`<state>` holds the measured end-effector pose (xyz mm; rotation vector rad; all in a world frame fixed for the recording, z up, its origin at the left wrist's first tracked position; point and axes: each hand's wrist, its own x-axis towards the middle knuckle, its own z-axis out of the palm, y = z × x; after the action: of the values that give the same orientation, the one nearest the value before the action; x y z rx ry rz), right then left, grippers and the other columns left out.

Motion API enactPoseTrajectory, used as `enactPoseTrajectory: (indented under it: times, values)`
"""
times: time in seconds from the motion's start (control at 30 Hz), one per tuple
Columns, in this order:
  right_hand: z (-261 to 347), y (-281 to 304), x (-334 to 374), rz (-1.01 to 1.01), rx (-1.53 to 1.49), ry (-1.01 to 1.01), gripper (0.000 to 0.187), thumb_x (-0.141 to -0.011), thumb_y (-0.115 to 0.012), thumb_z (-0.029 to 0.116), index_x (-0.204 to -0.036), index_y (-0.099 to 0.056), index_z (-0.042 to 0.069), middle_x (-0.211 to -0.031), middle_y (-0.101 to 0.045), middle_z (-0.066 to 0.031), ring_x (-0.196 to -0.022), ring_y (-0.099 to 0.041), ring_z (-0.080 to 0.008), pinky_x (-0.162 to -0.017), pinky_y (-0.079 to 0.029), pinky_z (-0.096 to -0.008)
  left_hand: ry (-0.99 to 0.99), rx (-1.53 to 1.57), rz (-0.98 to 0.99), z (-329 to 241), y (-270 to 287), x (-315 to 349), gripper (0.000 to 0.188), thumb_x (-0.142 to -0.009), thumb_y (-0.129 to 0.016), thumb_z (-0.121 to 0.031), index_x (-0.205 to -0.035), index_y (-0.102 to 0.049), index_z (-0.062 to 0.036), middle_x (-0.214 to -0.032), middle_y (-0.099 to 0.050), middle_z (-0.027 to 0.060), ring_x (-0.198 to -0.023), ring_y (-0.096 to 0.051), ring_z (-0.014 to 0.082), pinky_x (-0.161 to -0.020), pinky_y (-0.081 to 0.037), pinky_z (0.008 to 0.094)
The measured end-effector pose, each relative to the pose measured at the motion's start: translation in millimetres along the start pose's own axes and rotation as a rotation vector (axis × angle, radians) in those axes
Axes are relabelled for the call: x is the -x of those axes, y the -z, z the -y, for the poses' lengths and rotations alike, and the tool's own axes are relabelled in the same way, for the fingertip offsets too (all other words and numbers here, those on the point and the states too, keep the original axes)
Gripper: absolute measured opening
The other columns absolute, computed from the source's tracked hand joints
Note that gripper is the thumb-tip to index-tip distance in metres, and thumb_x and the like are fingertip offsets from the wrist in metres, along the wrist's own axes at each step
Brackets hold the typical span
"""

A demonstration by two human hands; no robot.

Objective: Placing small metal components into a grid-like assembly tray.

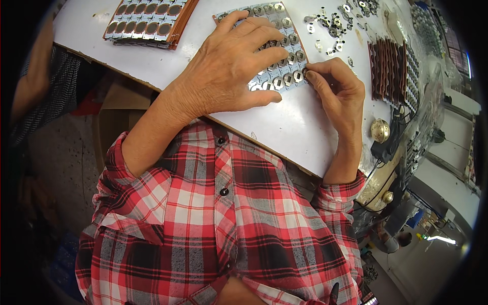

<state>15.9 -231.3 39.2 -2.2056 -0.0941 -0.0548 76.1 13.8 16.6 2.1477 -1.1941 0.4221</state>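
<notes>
A light-blue panel of joined circuit boards (291,62) lies on the white table, with rows of small round silver metal parts (287,79) on it. My left hand (223,71) lies over the panel's left part, its fingers spread and hiding many of the parts. At the panel's right edge my right hand (343,94) pinches thumb and forefinger together on one small round metal part (306,73), at the end of the nearest row. The fingertips cover most of that part.
Loose small metal parts (335,23) are scattered at the far right of the white table (284,124). A stack of board panels with dark discs (145,23) stands far left; reddish-brown panels (386,71) stand on edge at right. A round brass-coloured object (379,130) sits near cables. Another person's arm (38,66) shows at left.
</notes>
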Motion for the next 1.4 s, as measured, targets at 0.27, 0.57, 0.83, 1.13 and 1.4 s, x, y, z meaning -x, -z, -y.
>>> enactPoseTrajectory:
  times: [0.27,0.57,0.83,1.13,1.4]
  values:
    - [2.5,3.8,-1.0,0.095,-0.04,-0.034,0.016,-0.095,-0.072,-0.002,-0.11,-0.074,0.0,-0.09,-0.065,0.0018,-0.078,-0.059,-0.0051,-0.071,-0.047,-0.0182,0.022,0.039,0.009,5.8,-3.5,3.5,0.066,-0.062,-0.092,-0.032,-0.12,-0.071,-0.0097,-0.132,-0.064,0.0116,-0.131,-0.056,0.0331,-0.115,-0.038,0.0546]
    - [35.7,-19.5,12.0,-0.177,0.493,0.184,0.089,-0.074,-0.092,0.038,-0.144,-0.053,-0.001,-0.123,-0.066,-0.015,-0.107,-0.063,-0.0246,-0.089,-0.05,-0.0374,0.106,-0.136,-0.198,7.3,-3.5,3.1,0.077,-0.086,-0.073,-0.058,-0.135,-0.06,-0.0006,-0.138,-0.059,0.0209,-0.129,-0.054,0.0396,-0.109,-0.039,0.0514]
    - [48.9,-69.7,23.9,-0.272,0.632,0.134,0.1,-0.07,-0.086,0.046,-0.146,-0.044,-0.002,-0.138,-0.053,-0.0241,-0.12,-0.054,-0.0402,-0.098,-0.041,-0.0496,0.176,0.009,-0.266,5.9,-2.0,3.5,0.07,-0.094,-0.067,-0.053,-0.13,-0.06,0.0064,-0.129,-0.064,0.0245,-0.117,-0.061,0.0395,-0.101,-0.045,0.0484]
    - [47.8,33.7,26.7,-0.571,0.929,0.29,0.085,-0.066,-0.087,0.038,-0.133,-0.051,-0.001,-0.118,-0.061,-0.0191,-0.103,-0.065,-0.0334,-0.082,-0.051,-0.0441,0.081,0.022,-0.3,6.5,9.6,4.3,0.061,-0.103,-0.058,-0.046,-0.136,-0.06,0.0046,-0.14,-0.06,0.023,-0.128,-0.057,0.0398,-0.108,-0.045,0.0466]
    - [-20.9,152.5,15.6,-0.909,1.055,-0.252,0.089,-0.077,-0.083,0.055,-0.135,-0.057,-0.008,-0.134,-0.061,-0.0287,-0.124,-0.06,-0.0432,-0.104,-0.048,-0.0485,0.085,0.027,-0.263,4.9,5.9,0.9,0.055,-0.09,-0.077,-0.035,-0.128,-0.064,0.0028,-0.133,-0.064,0.0188,-0.123,-0.06,0.0367,-0.102,-0.049,0.0454]
